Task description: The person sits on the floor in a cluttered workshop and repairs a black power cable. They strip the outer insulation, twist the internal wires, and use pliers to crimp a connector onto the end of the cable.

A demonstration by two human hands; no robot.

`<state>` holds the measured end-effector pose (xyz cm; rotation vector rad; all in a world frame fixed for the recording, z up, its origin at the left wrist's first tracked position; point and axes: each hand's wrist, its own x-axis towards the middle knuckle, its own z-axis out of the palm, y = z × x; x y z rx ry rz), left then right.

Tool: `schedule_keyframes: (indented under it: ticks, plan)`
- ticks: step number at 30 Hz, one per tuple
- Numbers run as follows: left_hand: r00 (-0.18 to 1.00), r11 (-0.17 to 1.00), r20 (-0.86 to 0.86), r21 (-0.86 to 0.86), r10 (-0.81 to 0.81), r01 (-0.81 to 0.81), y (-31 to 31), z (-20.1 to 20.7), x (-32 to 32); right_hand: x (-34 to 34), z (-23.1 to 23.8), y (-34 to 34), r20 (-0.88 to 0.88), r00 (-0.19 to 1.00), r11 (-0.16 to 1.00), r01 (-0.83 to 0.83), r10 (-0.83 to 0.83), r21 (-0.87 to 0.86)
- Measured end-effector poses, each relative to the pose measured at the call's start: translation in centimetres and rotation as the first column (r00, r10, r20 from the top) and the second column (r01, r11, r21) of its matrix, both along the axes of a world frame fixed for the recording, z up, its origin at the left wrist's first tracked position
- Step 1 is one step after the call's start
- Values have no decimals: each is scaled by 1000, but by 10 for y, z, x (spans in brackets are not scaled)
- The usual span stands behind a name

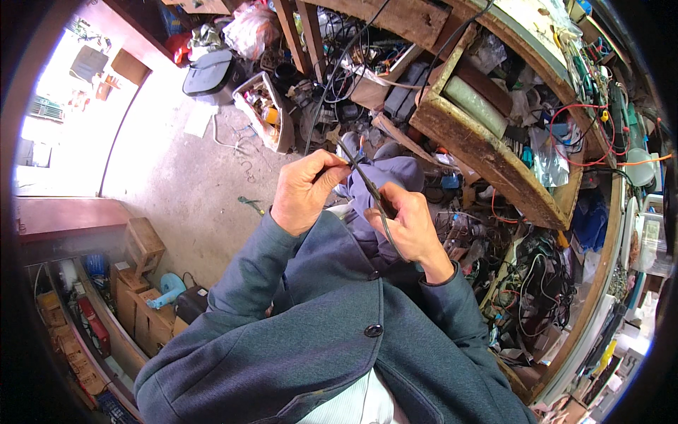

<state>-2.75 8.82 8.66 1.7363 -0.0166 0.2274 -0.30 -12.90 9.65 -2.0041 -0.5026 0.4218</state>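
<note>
Both my hands are raised in front of my lap. My left hand (307,191) is closed in a pinch, thumb against forefinger, on a thin black cable. Closed fingers of my right hand (409,222) hold a thicker dark stretch of black cable (364,178), which slants from beside the left fingertips down past the right palm. A thin black cord (337,71) comes down from the bench above and passes behind my left hand. Whether it joins the held cable is hidden by the fingers.
An open wooden drawer (487,152) full of odds and ends juts out at the right. Tangled wires (537,283) lie below it. A white bin (267,113) and a black container (210,74) stand on the floor ahead. Cardboard boxes (150,314) sit at lower left.
</note>
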Motion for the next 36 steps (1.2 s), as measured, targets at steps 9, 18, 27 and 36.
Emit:
schedule_keyframes:
  ticks: [9, 18, 27, 36]
  plan:
    - [998, 999, 66, 38, 20, -23, -2, -9, 2, 8, -1, -5, -157, 983, 991, -77, 95, 112]
    - [997, 999, 68, 47, -25, 22, 6, -18, -1, 2, -1, -9, -681, 676, 921, 7, 283, 389]
    - [996, 997, -46, -18, 72, -73, -16, -5, -6, 7, 0, 7, 90, 994, 996, 60, -54, -68]
    - [990, 987, 20, 72, 141, -142, -25, 3, -10, 2, 3, 15, 195, 975, 982, 136, -109, -131]
